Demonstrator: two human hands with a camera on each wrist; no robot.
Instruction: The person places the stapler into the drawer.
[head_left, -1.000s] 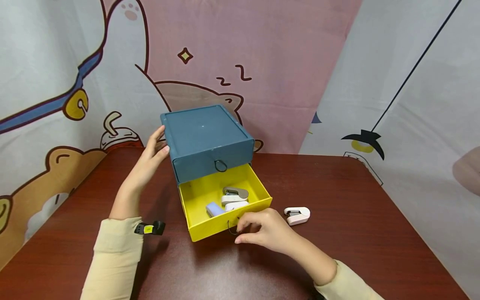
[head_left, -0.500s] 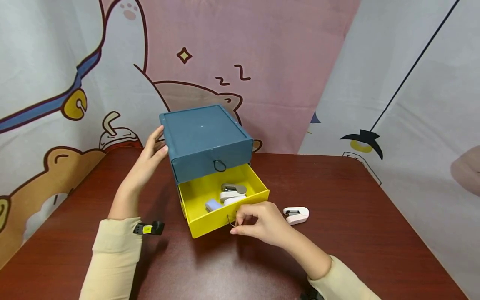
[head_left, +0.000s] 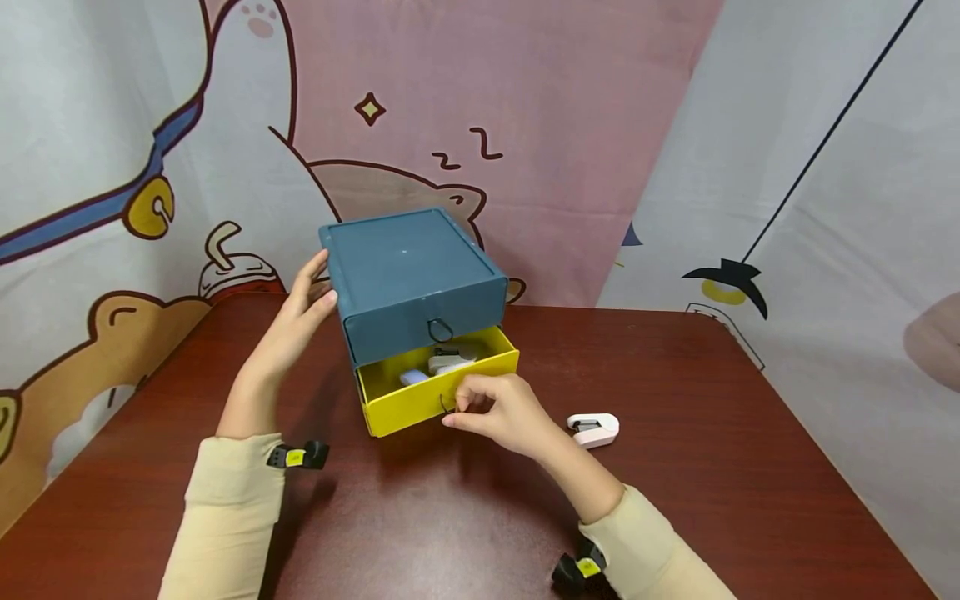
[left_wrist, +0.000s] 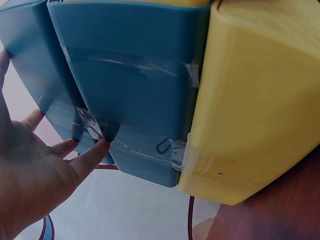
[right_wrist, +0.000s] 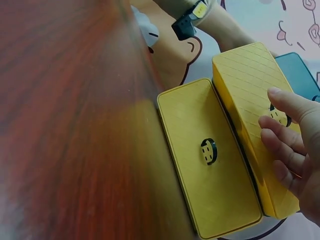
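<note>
A stacked drawer unit stands on the table, with a blue top tier (head_left: 416, 258). Beneath it, a yellow drawer (head_left: 405, 408) sticks partly out. My right hand (head_left: 498, 412) pinches the drawer's black ring handle (right_wrist: 280, 115) between thumb and fingers. Inside lie a grey-and-white stapler (head_left: 447, 361) and a lilac item (head_left: 413, 377), partly hidden by the drawer front. My left hand (head_left: 296, 321) rests its spread fingertips against the unit's left side; the left wrist view shows them on the blue casing (left_wrist: 130, 95). A white stapler (head_left: 595, 429) lies right of my right hand.
Below the pulled-out drawer is another yellow drawer front (right_wrist: 200, 150), flush in the unit, with its own black ring. Clear tape strips cross the casing side. The dark red wooden table (head_left: 720, 467) ends before a cartoon-printed curtain (head_left: 540, 125).
My right hand has moved away from me and left with the yellow drawer, which has slid further into the unit. The left hand has stayed at the casing; the white stapler has not moved.
</note>
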